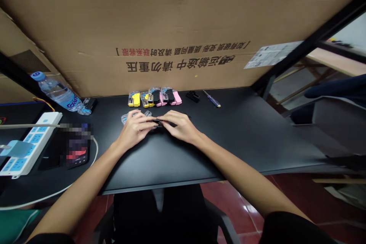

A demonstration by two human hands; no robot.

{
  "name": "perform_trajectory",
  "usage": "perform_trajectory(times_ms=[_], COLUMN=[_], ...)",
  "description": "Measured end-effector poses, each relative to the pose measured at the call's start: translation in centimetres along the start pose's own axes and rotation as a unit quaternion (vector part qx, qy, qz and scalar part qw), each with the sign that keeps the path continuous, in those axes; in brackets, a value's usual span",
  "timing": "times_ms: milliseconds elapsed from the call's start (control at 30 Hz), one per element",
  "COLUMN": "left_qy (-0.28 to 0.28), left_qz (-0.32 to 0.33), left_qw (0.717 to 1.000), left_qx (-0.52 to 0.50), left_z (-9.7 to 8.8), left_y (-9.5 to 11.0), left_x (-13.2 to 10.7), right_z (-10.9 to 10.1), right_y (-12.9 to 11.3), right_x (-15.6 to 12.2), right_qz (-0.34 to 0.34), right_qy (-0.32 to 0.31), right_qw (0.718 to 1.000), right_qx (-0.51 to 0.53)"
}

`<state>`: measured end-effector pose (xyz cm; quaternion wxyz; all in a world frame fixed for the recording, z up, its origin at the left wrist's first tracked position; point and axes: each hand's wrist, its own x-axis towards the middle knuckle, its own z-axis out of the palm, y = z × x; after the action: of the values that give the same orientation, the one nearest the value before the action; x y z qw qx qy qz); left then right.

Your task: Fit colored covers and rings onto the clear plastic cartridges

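Note:
Over the middle of the black desk (177, 160), my left hand (136, 127) and my right hand (180, 126) meet fingertip to fingertip. Both are closed on a small black part (157, 123), mostly hidden by the fingers, so its exact kind cannot be made out. Behind my left hand lies a clear plastic piece (124, 119), partly covered. Beyond the hands sits a row of small clear-and-coloured plastic cases: a yellow one (134, 99), a black one (155, 96) and a pink one (176, 98) among them. A loose black piece (193, 96) rests to their right.
A screwdriver (212, 99) lies at the back right. On the left are a water bottle (58, 93) lying tilted, a white power strip (34, 141), a phone-like object (77, 156) and a white cable (95, 152). A large cardboard sheet (177, 19) stands along the back edge.

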<state>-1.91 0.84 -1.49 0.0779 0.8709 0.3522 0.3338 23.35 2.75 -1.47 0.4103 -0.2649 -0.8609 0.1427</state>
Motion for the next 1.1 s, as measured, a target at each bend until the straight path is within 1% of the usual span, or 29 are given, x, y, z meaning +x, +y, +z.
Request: perform_trajectory(times_ms=[133, 233, 367, 500, 600, 700, 767, 867, 900, 933, 1000, 1100], left_qy=[-0.013, -0.012, -0.003, 0.018, 0.043, 0.045, 0.035, 0.017, 0.011, 0.003, -0.015, -0.037], left_qz=[-0.008, 0.001, 0.007, -0.046, -0.094, -0.127, -0.139, -0.148, -0.149, -0.15, -0.151, -0.158], left_qw=[1.0, 1.0, 1.0, 0.999, 0.994, 0.991, 0.989, 0.985, 0.984, 0.983, 0.981, 0.977], left_qx=[0.004, 0.007, 0.002, -0.016, -0.027, -0.004, 0.031, 0.083, 0.094, 0.104, 0.124, 0.136], left_z=[-0.1, -0.1, 0.0, -0.1, -0.6, -1.3, -1.5, -1.6, -1.6, -1.6, -1.6, -1.7], left_y=[0.0, -0.1, 0.1, 0.7, 0.9, 0.5, 0.1, -0.4, -0.5, -0.6, -0.5, -0.4], left_x=[0.0, -0.1, 0.0, 0.4, 0.7, 0.8, 0.7, 0.6, 0.6, 0.5, 0.5, 0.5], right_z=[0.0, 0.0, 0.1, -0.2, -1.1, -2.1, -2.4, -2.5, -2.5, -2.5, -2.5, -2.8], right_y=[-0.1, -0.1, 0.0, 0.1, 0.5, 1.4, 2.2, 3.2, 3.5, 3.7, 3.9, 3.5], right_x=[-0.1, -0.2, -0.1, 0.2, 0.6, 0.7, 0.7, 0.4, 0.4, 0.3, 0.3, 0.5], right_qz=[0.006, -0.004, 0.013, 0.046, 0.062, 0.098, 0.128, 0.17, 0.182, 0.194, 0.21, 0.21], right_qy=[-0.017, -0.032, -0.023, 0.006, 0.034, 0.047, 0.018, -0.07, -0.089, -0.096, -0.071, -0.021], right_qw=[1.0, 0.999, 1.0, 0.999, 0.997, 0.994, 0.992, 0.983, 0.979, 0.976, 0.975, 0.977], right_qx=[-0.017, -0.023, -0.017, -0.007, -0.014, -0.017, -0.008, 0.027, 0.033, 0.03, 0.006, -0.012])
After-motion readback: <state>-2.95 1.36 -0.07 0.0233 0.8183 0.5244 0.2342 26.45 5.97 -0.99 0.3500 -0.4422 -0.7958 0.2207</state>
